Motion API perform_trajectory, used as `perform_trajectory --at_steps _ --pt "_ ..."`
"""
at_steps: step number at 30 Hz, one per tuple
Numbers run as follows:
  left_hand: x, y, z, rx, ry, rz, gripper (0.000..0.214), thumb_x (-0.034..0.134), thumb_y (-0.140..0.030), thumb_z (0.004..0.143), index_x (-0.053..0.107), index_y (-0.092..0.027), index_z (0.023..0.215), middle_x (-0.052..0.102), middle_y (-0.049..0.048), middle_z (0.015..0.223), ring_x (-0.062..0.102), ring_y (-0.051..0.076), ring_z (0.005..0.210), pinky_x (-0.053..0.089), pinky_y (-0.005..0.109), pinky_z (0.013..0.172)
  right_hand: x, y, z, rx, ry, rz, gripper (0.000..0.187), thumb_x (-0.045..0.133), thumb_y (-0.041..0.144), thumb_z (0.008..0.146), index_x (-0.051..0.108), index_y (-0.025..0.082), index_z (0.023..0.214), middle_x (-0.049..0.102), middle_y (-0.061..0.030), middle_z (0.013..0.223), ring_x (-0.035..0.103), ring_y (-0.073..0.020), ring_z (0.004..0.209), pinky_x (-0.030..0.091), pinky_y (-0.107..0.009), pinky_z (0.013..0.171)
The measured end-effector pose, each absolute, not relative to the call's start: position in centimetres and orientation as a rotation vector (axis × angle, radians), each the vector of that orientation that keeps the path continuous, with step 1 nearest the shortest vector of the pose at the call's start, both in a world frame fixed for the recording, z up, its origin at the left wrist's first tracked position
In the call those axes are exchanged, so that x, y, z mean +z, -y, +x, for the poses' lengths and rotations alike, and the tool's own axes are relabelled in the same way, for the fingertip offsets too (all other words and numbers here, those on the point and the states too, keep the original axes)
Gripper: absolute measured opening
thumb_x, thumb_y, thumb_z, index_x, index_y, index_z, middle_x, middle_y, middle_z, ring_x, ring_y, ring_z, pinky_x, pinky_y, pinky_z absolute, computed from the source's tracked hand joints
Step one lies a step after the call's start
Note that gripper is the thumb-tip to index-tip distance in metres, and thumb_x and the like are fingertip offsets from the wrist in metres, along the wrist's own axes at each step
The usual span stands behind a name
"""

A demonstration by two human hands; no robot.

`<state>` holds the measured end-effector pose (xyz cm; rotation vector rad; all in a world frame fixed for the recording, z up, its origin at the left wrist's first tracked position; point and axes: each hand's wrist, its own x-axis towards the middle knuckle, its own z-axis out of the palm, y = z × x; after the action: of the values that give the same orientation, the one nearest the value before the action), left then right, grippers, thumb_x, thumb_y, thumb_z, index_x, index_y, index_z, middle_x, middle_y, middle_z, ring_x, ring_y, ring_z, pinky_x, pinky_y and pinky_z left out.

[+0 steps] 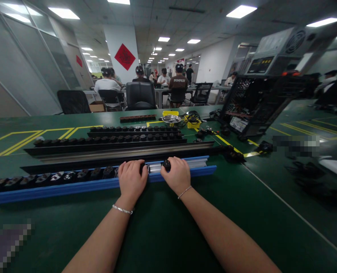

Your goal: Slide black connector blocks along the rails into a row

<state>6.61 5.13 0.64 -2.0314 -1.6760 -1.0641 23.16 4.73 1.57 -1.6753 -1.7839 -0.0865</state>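
A long blue channel-shaped rail (197,172) lies across the green table in front of me, with a pale metallic inside. Several black rounded modules (96,173), some with shiny tops, sit in a row along its left part. My left hand (132,178) is closed over the rail at the right end of that row, its fingers around a black module (141,167) that they partly hide. Farther right, my right hand (177,175) grips another black round module (166,165) between thumb and fingers, at the rail. A short stretch of bare channel shows between my hands.
Behind the blue rail lie dark rails (80,155), some bearing rows of black modules (123,138). A metal dish (172,119) and a yellow bin (192,122) with cables stand farther back. An opened computer case (245,102) is at right. People (178,81) sit at desks beyond.
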Motion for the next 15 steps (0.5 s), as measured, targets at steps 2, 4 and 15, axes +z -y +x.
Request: perform_trajectory --at_steps 2,4,15 --pt "0.59 -5.17 6.62 -1.068 1.674 -2.026 0.023 0.048 -0.031 0.087 0.065 -0.021 0.097 0.071 0.0069 0.095 0.061 0.026 0.096 0.033 0.043 0.099 1.70 -4.67 23.17 -0.090 1.797 -1.685 0.018 0.055 0.035 0.080 0.061 0.019 0.083 0.068 -0.0075 0.091 0.057 -0.0228 0.098 0.033 -0.036 0.091" --pt "0.52 -5.21 6.61 -1.074 1.669 -2.024 0.023 0.047 -0.031 0.087 0.065 -0.022 0.097 0.072 0.0067 0.095 0.061 0.026 0.096 0.033 0.043 0.100 1.76 -4.69 23.15 -0.090 1.788 -1.697 0.019 0.056 0.038 0.080 0.060 0.019 0.084 0.067 -0.0068 0.090 0.056 -0.0221 0.095 0.032 -0.036 0.090" --pt "0.52 -5.22 6.53 -1.055 1.665 -2.027 0.023 0.048 -0.032 0.087 0.065 -0.021 0.098 0.071 0.0071 0.095 0.061 0.026 0.097 0.033 0.043 0.099 1.98 -4.81 23.22 -0.066 1.762 -1.716 0.012 0.053 0.030 0.080 0.058 0.020 0.079 0.066 -0.0073 0.087 0.056 -0.0215 0.091 0.034 -0.034 0.086"
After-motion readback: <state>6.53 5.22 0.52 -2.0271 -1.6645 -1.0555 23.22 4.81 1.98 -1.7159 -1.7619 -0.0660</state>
